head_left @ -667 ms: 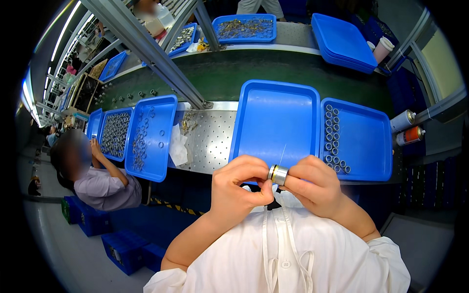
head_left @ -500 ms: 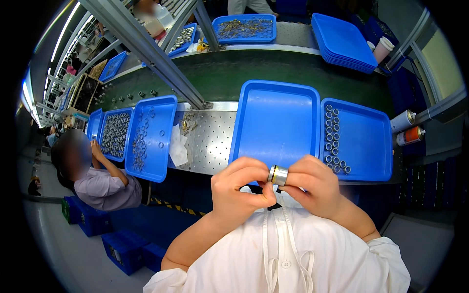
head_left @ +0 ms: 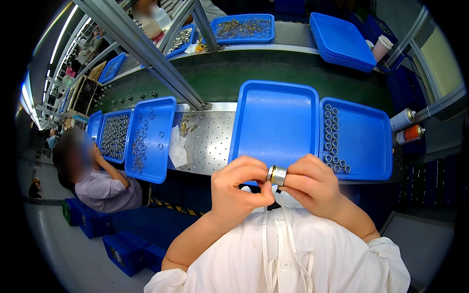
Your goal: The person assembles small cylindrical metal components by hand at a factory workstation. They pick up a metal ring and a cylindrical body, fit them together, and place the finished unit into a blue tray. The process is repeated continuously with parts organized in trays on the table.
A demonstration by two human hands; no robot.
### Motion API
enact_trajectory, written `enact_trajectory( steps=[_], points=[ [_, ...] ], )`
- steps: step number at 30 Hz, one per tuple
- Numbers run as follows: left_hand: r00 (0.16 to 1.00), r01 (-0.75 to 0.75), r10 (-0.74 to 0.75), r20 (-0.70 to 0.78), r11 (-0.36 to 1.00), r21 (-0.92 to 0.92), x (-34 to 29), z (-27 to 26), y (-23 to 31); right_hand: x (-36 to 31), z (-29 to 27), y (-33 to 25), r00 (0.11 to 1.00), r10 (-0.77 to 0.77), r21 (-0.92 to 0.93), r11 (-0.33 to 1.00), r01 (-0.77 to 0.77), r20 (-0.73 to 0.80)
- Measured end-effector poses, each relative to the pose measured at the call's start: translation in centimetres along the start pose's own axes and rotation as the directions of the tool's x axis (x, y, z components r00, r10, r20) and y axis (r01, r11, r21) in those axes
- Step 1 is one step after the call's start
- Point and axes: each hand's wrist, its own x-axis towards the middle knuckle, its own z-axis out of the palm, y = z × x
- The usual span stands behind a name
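Observation:
A short silver metal cylinder (head_left: pixel 278 176) with a gold-coloured band near its left end is held level in front of my chest. My left hand (head_left: pixel 240 188) is closed, its fingertips and thumb pinching the banded end. From the other side my right hand (head_left: pixel 312 185) grips the plain end between fingers and thumb. Both hands are just above the near edge of a bare blue tray (head_left: pixel 276 124). Right of it, a second blue tray (head_left: pixel 366 141) holds several silver metal rings (head_left: pixel 332 136) standing along its left side.
Perforated metal bench (head_left: pixel 210 139) with white paper (head_left: pixel 178 149) and small loose parts lies left of the trays. Beyond runs a green conveyor belt (head_left: pixel 220 73). A metal post (head_left: pixel 146 53) slants across at left. Spray cans (head_left: pixel 410 135) stand right; a co-worker (head_left: pixel 102 188) sits left.
The cylinder is turned slightly in my fingers, and its gold band shows a little differently. My hands stay in nearly the same place. The co-worker at left has shifted slightly.

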Motion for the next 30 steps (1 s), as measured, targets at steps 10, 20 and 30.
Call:
enact_trajectory(
  steps=[10, 20, 30],
  points=[
    [0.991, 0.126, -0.130, -0.018, 0.979, -0.162, -0.2, 0.3, 0.0, 0.1, 0.0, -0.3, 1.000, 0.017, 0.013, 1.000, -0.017, 0.001],
    [0.994, -0.100, 0.104, -0.041, 0.990, 0.098, -0.2, 0.0, 0.6, -0.5, 0.8, -0.6, 0.970, 0.238, 0.230, 0.947, -0.223, -0.042],
    [0.962, 0.272, -0.265, 0.066, 0.906, -0.324, -0.6, -0.4, 0.5, -0.2, -0.2, -0.3, 0.998, 0.015, -0.033, 0.999, -0.013, 0.069]
  ],
)
